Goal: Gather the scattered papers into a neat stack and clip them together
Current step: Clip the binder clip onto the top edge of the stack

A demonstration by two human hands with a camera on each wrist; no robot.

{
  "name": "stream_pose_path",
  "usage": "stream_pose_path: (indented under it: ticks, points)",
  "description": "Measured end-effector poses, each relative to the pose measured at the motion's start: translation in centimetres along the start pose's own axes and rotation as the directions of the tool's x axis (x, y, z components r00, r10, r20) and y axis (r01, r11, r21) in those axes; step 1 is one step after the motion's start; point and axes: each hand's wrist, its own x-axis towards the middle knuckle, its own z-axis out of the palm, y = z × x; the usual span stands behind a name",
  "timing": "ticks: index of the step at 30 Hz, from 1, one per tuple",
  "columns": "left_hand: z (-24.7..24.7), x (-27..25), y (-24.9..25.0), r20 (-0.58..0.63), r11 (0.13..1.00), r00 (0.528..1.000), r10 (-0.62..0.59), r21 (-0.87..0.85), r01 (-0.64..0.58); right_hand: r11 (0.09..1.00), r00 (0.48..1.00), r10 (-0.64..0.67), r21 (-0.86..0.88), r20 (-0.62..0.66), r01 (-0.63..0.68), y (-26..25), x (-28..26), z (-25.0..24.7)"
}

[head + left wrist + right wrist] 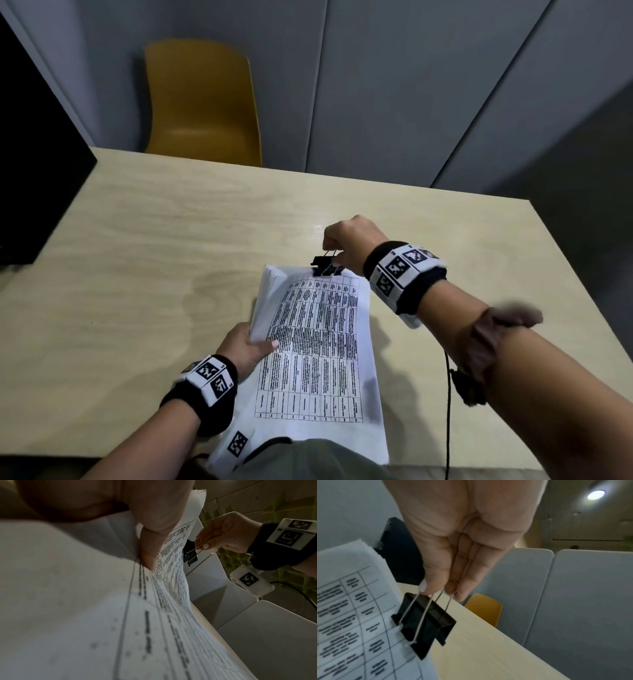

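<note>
A stack of white papers (318,349) printed with a table lies lengthwise in front of me, its far end lifted off the wooden table (164,260). My left hand (248,347) grips the stack's left edge, thumb on top (150,550). My right hand (346,245) pinches the two wire handles of a black binder clip (325,266) together. The clip (423,623) sits at the far top edge of the papers (351,615), spread and straddling that edge. From the left wrist, the clip (189,553) shows against the sheet's far edge.
A yellow chair (202,102) stands behind the table's far edge. A black monitor (37,164) fills the left side. Grey partition panels (411,85) rise behind. A black cable (447,411) hangs by my right forearm.
</note>
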Motion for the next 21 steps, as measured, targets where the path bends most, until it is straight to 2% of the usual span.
stream_pose_path:
  ticks: [6,11,14,16,19,21]
  points:
    - [0.3,-0.7,0.3,-0.022,0.999,1.000,-0.004,-0.040,0.003,0.990,0.989,-0.115,-0.066,0.089,0.121,-1.3,1.2,-1.1]
    - [-0.1,-0.9,0.5,0.011,0.999,1.000,-0.005,-0.037,0.005,0.968,0.985,-0.097,0.242,0.140,0.061,-1.2,1.8,-1.1]
    - [-0.1,-1.0,0.6,0.025,0.999,1.000,0.016,-0.042,-0.015,0.949,0.982,-0.091,0.313,0.165,0.035,-0.6,1.7,-0.3]
    - [0.0,-1.2,0.6,0.022,0.998,1.000,-0.007,-0.068,0.008,0.951,0.973,-0.097,0.308,0.208,0.029,-0.5,1.7,-0.1]
    - [-0.1,-1.3,0.7,0.020,0.996,1.000,-0.023,-0.086,0.025,0.975,0.935,-0.155,0.202,0.320,0.092,-0.8,1.6,0.1]
    - [-0.1,-1.5,1.1,0.014,0.995,1.000,-0.024,-0.100,0.025,0.980,0.923,-0.137,0.185,0.361,0.073,-0.7,1.2,1.0]
